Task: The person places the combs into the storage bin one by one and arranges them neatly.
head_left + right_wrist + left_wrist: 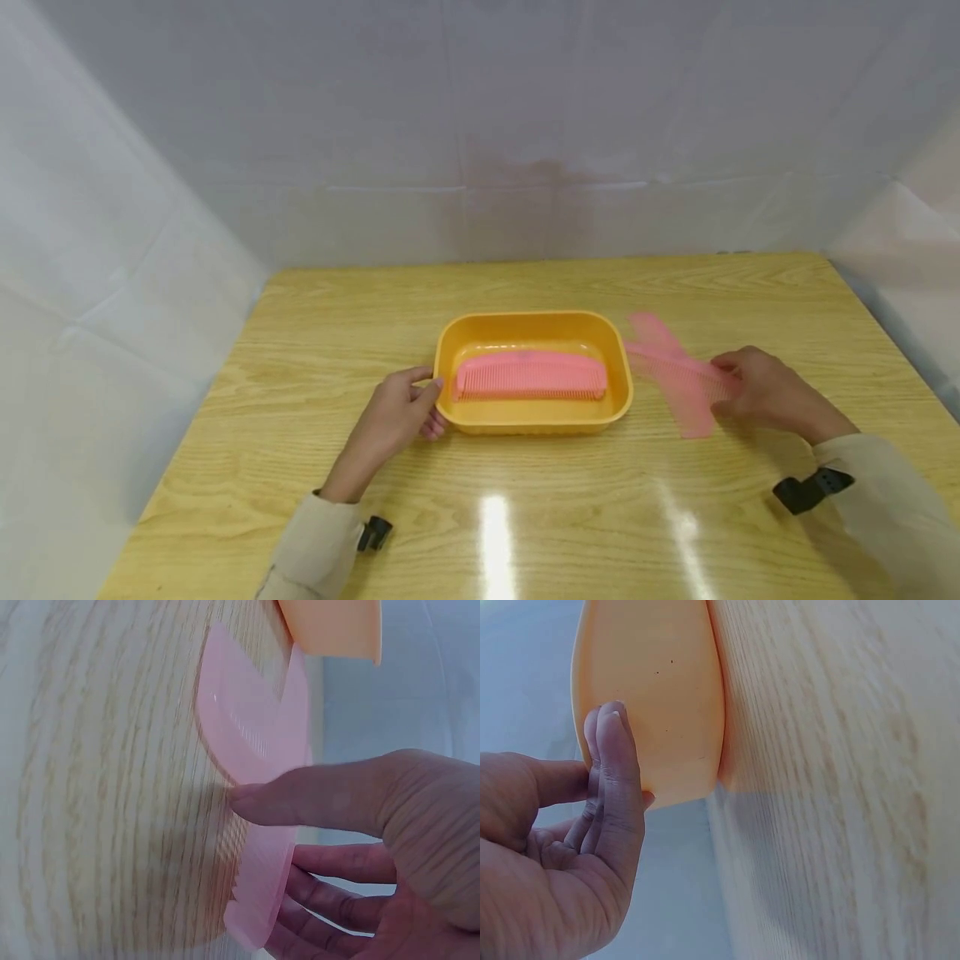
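Note:
My left hand (395, 414) grips the left end of a yellow plastic basin (532, 428), its thumb at the rim and its fingers along the outer wall. A pink comb (531, 377) lies lengthwise inside the basin; whether others lie beneath it I cannot tell. To the right, my right hand (768, 392) pinches one end of another pink comb (717, 383), which is blurred. That comb crosses over a further pink comb (697, 422) beside the basin. In the right wrist view, the thumb presses on the pink combs (262, 870), with the other fingers on the far side.
Everything stands on a wooden table (360, 308) with light grain. White sheeting (390, 217) hangs behind the table and along both sides. Dark wrist straps with small devices (813, 489) sit on both sleeves.

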{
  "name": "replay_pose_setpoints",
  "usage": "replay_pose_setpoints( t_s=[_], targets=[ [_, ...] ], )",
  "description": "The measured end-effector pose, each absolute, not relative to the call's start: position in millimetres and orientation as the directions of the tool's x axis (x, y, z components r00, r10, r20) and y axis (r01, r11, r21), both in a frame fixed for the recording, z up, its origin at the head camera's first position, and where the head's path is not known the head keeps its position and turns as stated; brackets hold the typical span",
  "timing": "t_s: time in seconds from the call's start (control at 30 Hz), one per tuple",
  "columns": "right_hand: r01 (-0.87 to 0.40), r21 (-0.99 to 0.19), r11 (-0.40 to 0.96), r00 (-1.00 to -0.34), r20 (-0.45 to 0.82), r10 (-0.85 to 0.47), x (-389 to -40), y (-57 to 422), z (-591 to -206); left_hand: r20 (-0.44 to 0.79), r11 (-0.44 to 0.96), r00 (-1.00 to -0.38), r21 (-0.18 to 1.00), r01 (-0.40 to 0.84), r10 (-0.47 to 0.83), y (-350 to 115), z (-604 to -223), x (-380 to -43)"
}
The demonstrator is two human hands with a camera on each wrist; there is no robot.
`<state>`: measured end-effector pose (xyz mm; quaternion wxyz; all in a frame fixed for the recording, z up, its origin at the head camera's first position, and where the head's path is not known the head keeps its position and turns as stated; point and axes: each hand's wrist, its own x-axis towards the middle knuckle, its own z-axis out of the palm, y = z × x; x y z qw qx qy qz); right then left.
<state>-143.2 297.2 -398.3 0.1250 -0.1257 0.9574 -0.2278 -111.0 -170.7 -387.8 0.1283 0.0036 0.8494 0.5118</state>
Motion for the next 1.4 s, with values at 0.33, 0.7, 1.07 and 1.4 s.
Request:
replay_pose_setpoints(
  t_s=[0.33, 0.7, 1.07, 1.4],
  targets=[
    [-0.205, -0.468, 0.86, -0.934, -0.17, -0.315, -144, 303, -396, -0.213, 0.473, -0.967, 0.872, -0.125, 0.136, -171, -388, -111],
    [-0.181, -0.472, 0.863, -0.943, -0.165, -0.288, -146, 308, -388, -0.217, 0.484, -0.968, 0.866, -0.129, 0.129, -170, -386, -111],
    [-0.169, -0.505, 0.846, -0.948, -0.153, -0.28, -151, 308, -369, -0.212, 0.483, -0.97, 0.866, -0.13, 0.121, -170, -385, -110],
    [-0.18, -0.522, 0.834, -0.946, -0.141, -0.292, -165, 295, -345, -0.208, 0.473, -0.97, 0.872, -0.125, 0.128, -170, -385, -110]
  ],
)
